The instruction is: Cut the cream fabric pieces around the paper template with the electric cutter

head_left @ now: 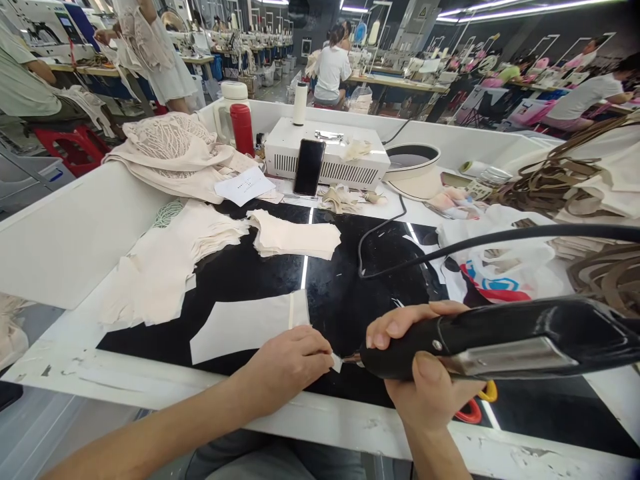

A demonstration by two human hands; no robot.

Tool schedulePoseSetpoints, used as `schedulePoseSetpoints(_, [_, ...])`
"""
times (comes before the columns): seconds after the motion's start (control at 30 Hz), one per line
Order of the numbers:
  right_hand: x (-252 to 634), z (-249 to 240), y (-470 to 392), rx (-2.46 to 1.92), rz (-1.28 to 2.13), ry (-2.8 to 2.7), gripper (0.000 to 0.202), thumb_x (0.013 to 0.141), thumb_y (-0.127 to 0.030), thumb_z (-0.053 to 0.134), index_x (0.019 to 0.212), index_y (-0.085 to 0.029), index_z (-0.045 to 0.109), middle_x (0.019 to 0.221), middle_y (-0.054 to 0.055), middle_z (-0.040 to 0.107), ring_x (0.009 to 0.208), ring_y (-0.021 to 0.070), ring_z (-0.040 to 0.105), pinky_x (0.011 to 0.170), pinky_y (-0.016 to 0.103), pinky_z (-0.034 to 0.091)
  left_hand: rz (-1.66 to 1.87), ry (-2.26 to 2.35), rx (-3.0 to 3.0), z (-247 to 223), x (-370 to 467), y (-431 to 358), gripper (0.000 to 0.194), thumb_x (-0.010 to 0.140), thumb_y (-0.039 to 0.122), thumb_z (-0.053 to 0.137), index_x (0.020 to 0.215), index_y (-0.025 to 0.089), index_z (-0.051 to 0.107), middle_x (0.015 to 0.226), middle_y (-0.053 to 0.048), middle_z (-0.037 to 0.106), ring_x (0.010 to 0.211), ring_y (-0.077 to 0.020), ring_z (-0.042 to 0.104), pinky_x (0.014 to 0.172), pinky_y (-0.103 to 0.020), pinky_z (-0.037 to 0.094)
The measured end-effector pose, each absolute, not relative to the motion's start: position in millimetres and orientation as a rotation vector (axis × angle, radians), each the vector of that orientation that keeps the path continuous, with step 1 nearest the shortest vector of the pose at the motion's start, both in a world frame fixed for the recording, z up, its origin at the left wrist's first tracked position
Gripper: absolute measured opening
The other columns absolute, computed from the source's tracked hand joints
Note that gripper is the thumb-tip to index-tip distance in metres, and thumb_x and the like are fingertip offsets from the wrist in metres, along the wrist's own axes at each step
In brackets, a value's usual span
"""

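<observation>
Low at the centre, my left hand [290, 367] is closed, its fingers pinching a small white scrap [337, 362]. My right hand [425, 380] wraps round a thick black corded tool [500, 337] with a metal strip along its side. The thin copper-coloured tip of this tool points left and meets the scrap, or nearly so; I cannot tell which. Just beyond my left hand, a white fabric panel [240, 323] lies flat on the black tabletop [345, 287], with a pale narrow strip across its right end.
Stacked cream fabric pieces [160, 267] lie left, another stack [297, 237] farther back. A phone [309, 167] leans on a white vented box [325, 153]. The tool's black cable [480, 240] arcs across the right. Red and yellow scissor handles [470, 412] show beneath my right hand.
</observation>
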State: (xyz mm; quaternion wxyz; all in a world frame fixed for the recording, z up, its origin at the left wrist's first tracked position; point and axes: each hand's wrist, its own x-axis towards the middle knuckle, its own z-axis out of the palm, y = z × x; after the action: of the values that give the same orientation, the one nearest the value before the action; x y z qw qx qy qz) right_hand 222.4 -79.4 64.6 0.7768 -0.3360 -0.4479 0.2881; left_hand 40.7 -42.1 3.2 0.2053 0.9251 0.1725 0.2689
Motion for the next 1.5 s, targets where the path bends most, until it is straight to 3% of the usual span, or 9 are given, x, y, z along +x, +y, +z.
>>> schedulePoseSetpoints(0.23, [217.4,71.2,-83.6,-0.721,0.642,-0.943,0.037,0.085,-0.041,0.086,0.114,-0.030,0.066,0.074,-0.005,0.066,0.054,0.0147,0.054,0.047,0.028,0.050,0.763,0.487,2.604,3.7,40.3,-42.2,0.017,0.109,0.011,0.054,0.107,0.016,0.070,0.106,-0.006,0.074,0.099,-0.0178,0.069,0.091,-0.031,0.061])
schedulePoseSetpoints(0.53, [220.4,62.9,-89.9,-0.740,0.673,-0.985,0.035,0.090,-0.039,0.082,0.118,-0.030,0.064,0.079,-0.004,0.067,0.059,0.0156,0.058,0.052,0.031,0.055,0.778,0.458,2.624,4.2,39.5,-40.9,0.016,0.109,0.012,0.055,0.106,0.015,0.070,0.107,-0.007,0.073,0.099,-0.0195,0.068,0.091,-0.032,0.061])
schedulePoseSetpoints(0.93, [223.1,66.9,-88.5,-0.743,0.648,-0.992,0.040,0.086,-0.040,0.087,0.117,-0.029,0.064,0.077,-0.005,0.067,0.057,0.0148,0.057,0.050,0.029,0.053,0.702,0.406,2.664,-2.7,14.4,-27.0,0.019,0.109,0.008,0.051,0.109,0.015,0.069,0.108,-0.008,0.072,0.101,-0.0190,0.068,0.102,-0.034,0.058])
schedulePoseSetpoints(1.5, [207.7,69.3,-62.2,-0.690,0.599,-0.929,0.039,0.083,-0.033,0.087,0.115,-0.024,0.066,0.077,-0.005,0.069,0.058,0.0151,0.061,0.051,0.029,0.057,0.766,0.402,2.694,-4.9,20.9,-29.8,0.021,0.110,0.007,0.050,0.106,0.015,0.069,0.102,-0.006,0.072,0.104,-0.0176,0.068,0.102,-0.030,0.056])
